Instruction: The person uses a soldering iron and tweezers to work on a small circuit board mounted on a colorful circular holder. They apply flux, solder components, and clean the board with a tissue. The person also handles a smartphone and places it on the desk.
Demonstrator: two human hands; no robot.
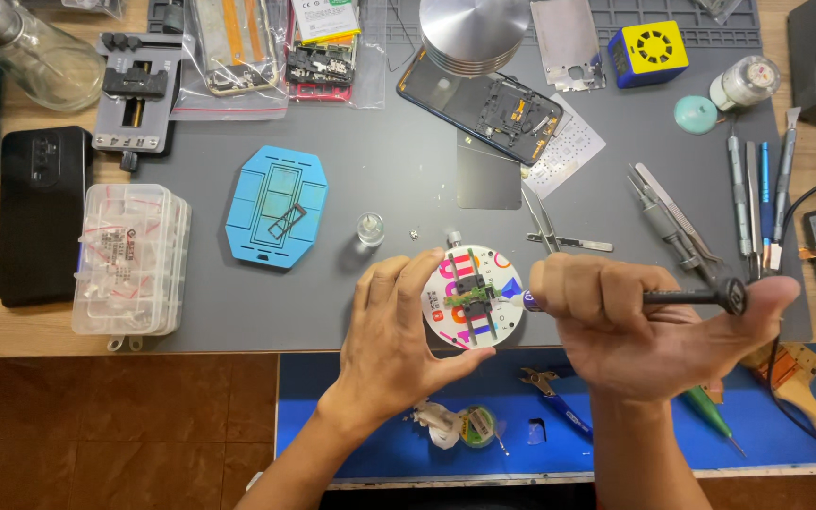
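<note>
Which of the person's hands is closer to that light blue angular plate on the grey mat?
Left. The left hand lies just right of and below the blue plate, cupping the round holder; the right hand is beyond the holder, farther right.

Open grey surface (pixel 389 179) is lying at 11 o'clock from the round fixture (pixel 473 297), w/ only a small clear cap (pixel 369 229) sitting in that lane. The blue pad (pixel 277 206) is blocking further out at 10. At 12, the opened phone frame (pixel 489 107) and metal plate (pixel 488 176) are crowding the way. At 1–2, tweezers (pixel 548 227) and pliers (pixel 674 225) are lying across; a tool row (pixel 757 194) is closing off the far side. The left hand (pixel 395 338) is covering 8–9, the right hand (pixel 644 326) w/ its black tool is filling 3–4. At 9, the clear parts box (pixel 131 259) is standing well apart, leaving a free strip between.
</note>
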